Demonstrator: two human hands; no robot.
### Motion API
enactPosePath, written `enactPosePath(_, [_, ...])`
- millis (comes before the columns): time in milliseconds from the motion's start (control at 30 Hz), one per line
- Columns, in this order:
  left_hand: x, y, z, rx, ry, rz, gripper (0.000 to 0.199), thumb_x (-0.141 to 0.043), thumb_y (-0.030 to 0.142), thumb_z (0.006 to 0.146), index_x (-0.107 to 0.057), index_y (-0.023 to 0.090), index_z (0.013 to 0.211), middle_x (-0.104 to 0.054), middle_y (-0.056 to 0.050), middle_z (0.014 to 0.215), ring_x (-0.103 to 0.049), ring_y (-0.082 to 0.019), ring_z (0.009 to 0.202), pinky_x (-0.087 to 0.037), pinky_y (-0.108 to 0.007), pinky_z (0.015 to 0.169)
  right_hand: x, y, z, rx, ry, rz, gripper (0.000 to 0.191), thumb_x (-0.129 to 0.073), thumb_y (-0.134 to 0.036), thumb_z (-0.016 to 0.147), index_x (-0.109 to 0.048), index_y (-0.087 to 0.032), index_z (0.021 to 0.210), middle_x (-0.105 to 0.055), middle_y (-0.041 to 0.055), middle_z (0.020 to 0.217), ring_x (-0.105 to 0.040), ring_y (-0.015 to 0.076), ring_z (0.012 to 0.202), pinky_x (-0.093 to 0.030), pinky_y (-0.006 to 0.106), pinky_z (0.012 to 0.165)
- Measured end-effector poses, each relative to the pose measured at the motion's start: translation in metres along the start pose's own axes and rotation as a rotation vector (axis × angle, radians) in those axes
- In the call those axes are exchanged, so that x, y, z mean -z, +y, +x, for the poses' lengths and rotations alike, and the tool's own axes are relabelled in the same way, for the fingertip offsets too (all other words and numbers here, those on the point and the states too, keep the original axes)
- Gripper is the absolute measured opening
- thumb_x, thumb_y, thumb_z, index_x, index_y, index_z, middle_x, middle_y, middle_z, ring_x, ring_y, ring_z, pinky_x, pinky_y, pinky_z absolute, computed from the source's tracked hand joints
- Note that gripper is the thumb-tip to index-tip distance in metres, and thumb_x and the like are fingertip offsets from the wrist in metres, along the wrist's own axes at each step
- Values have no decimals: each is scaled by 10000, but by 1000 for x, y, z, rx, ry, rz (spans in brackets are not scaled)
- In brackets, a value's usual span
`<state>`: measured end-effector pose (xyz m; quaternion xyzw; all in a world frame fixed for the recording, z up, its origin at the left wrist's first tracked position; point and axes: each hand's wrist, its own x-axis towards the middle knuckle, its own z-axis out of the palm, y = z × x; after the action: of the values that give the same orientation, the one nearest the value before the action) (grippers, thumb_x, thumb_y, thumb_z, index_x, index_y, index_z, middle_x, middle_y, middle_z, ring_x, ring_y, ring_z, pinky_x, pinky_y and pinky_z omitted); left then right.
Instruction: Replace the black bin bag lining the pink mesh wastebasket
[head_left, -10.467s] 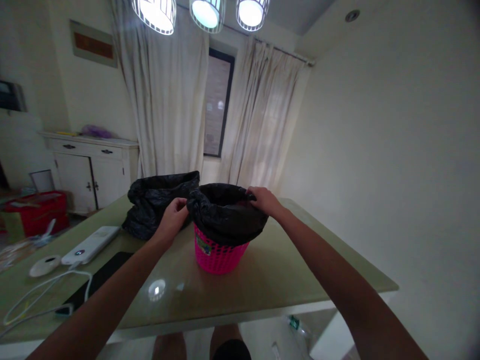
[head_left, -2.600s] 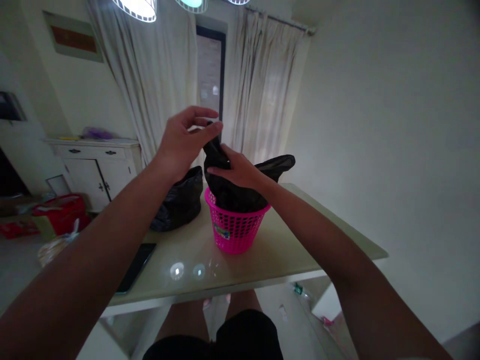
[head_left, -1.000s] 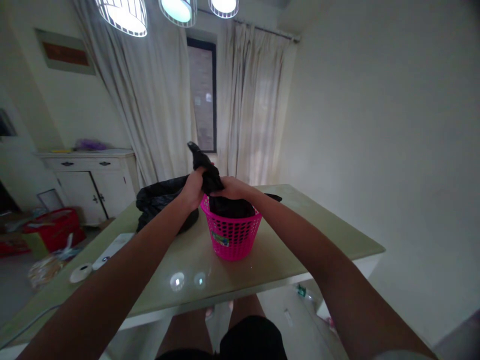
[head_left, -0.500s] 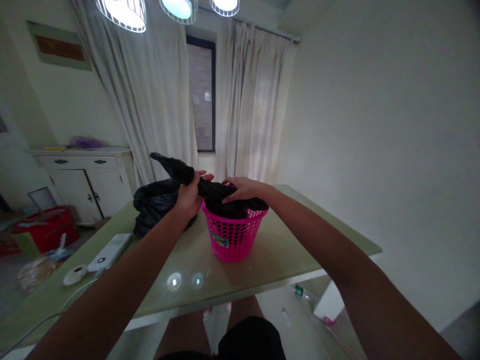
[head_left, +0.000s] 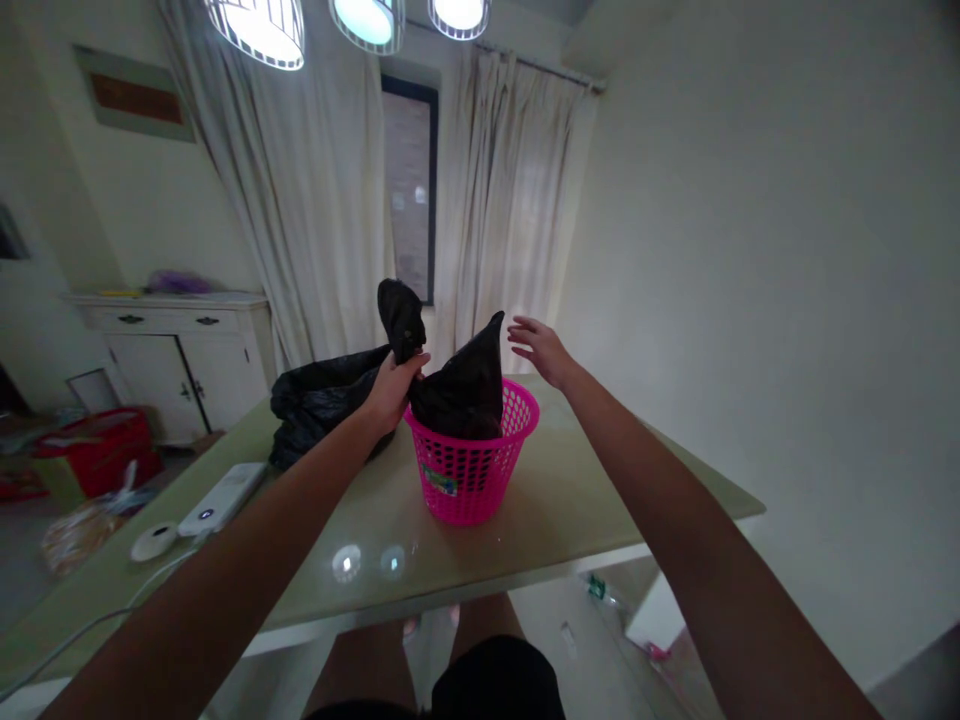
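Observation:
A black plastic bag (head_left: pixel 466 388) stands bunched in a pink perforated basket (head_left: pixel 471 490) on the table, its peak rising above the rim. My left hand (head_left: pixel 396 388) is closed around a gathered part of this bag at the basket's left side, with a crumpled end sticking up over the fist. To the right of the bag and above the rim, my right hand (head_left: pixel 541 348) is apart from it, fingers spread and holding nothing. Behind my left wrist sits another black plastic bag (head_left: pixel 311 400), slumped on the table; where the two bags meet is partly hidden.
The pale green glossy table (head_left: pixel 577 510) has a white device (head_left: pixel 223 500) with a cable and a small round white object (head_left: pixel 154 541) at its left. Beyond are a white cabinet (head_left: pixel 150 345) and a red bag (head_left: pixel 105 450) on the floor. A plastic bottle (head_left: pixel 600 590) lies below the table.
My right hand has let go of the bag and moved up and to the right. The bag, stretched sideways before, now stands peaked in the basket; its left end points upward.

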<state>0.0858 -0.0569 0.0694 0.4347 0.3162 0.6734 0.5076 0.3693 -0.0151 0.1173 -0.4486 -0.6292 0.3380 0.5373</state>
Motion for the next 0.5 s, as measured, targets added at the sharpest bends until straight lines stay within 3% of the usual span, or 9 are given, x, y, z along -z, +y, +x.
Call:
enactPosePath(100, [4, 3, 0, -30, -9, -47, 582, -1051, 391, 612, -624, 220, 969, -534, 105, 671, -493, -97, 624, -409, -238, 628, -12, 22, -15, -140, -162, 0, 618, -739, -688, 965, -716, -226, 1375, -637, 204, 1634, -638, 322, 1480, -556, 495, 1210])
enactPosePath(167, [3, 2, -1, -24, -44, -63, 691, -1078, 547, 597, -581, 241, 967, -536, 104, 680, -490, -97, 618, -424, -236, 631, -30, 29, -23, -204, -337, 80, 553, -813, -659, 924, -770, -210, 1244, -741, 193, 1498, -704, 323, 1386, -568, 487, 1203])
enactPosePath(233, [-1, -1, 0, 25, -95, -60, 755, -971, 815, 638, -564, 256, 941, -532, 84, 662, -494, -116, 592, -433, -257, 602, -56, 32, -26, -259, -440, 189, 434, -914, -526, 861, -787, -190, 1104, -833, 172, 1278, -785, 309, 1193, -611, 466, 1142])
enactPosePath(300, [-4, -5, 2, 93, -133, -55, 812, -693, 1044, 719, -580, 258, 888, -518, 51, 621, -502, -148, 556, -433, -294, 557, -85, 33, -23, -295, -397, 286, 310, -936, -388, 838, -762, -187, 999, -856, 127, 1054, -809, 275, 987, -657, 434, 1032])
enactPosePath(367, [-4, -9, 5, 126, -131, -27, 843, -494, 1092, 797, -595, 256, 812, -494, 29, 568, -494, -167, 517, -428, -317, 523, -109, 34, -16, -307, -268, 386, 204, -869, -314, 886, -707, -205, 945, -831, 72, 895, -790, 237, 839, -678, 396, 910])
enactPosePath(400, [-4, -11, 6, 118, -115, 11, 810, -507, 1055, 839, -597, 253, 773, -493, 23, 547, -486, -164, 503, -425, -315, 516, -118, 34, -12, -304, -205, 430, 174, -826, -301, 911, -674, -217, 932, -808, 45, 829, -773, 220, 781, -677, 376, 853])
enactPosePath(500, [-1, -16, 8, 65, -69, 154, 608, -803, 785, 860, -608, 231, 707, -560, 9, 533, -510, -148, 508, -430, -285, 529, -132, 36, -2, -248, -78, 417, 164, -755, -295, 910, -602, -242, 884, -675, -39, 632, -675, 172, 617, -627, 297, 690])
